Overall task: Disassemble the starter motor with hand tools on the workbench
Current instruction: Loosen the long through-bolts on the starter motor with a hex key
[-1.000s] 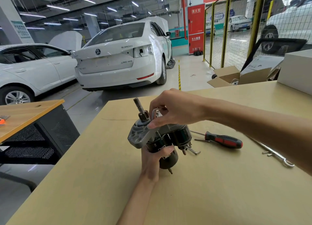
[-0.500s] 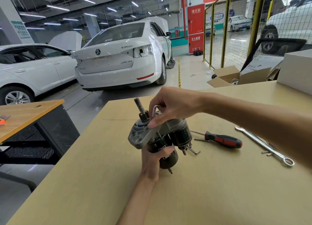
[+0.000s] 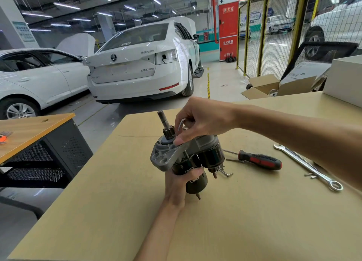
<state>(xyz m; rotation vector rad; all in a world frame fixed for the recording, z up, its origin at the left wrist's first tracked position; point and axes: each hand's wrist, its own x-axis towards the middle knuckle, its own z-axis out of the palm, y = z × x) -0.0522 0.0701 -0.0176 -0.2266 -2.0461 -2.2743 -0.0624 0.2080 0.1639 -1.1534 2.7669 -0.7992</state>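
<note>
Starter motor (image 3: 188, 157): held clear above the workbench (image 3: 244, 221), near its middle, tilted with the pinion shaft (image 3: 163, 120) pointing up and to the far left. Grey cast nose housing on top, black cylindrical bodies beneath.
Left hand (image 3: 180, 184): comes up from the near edge; fingers and thumb wrapped round the lower black body of the motor, bearing its weight.
Right hand (image 3: 199, 119): reaches in from the right, over the nose housing. Fingers curled and pinching a small bent metal key (image 3: 181, 123), whose elbow shows just beside the shaft. Thumb tip rests on the housing. Whether the key's lower end sits in a fastener cannot be told; the fingers hide it.
Screwdriver (image 3: 258, 160): black and red handle, lying flat on the bench to the right of the motor, shank pointing left towards it.
Wrench (image 3: 305, 165): bright combination type, lying flat further right, ring end nearest; partly hidden by the right forearm.
Loose hardware: a small bent metal piece (image 3: 226, 173) on the bench just below the motor's right body.
Surroundings: grey box (image 3: 344, 80) at the far right of the bench; white car (image 3: 141, 65) with a tail lamp removed on the shop floor beyond; second table (image 3: 29, 131) at left.
</note>
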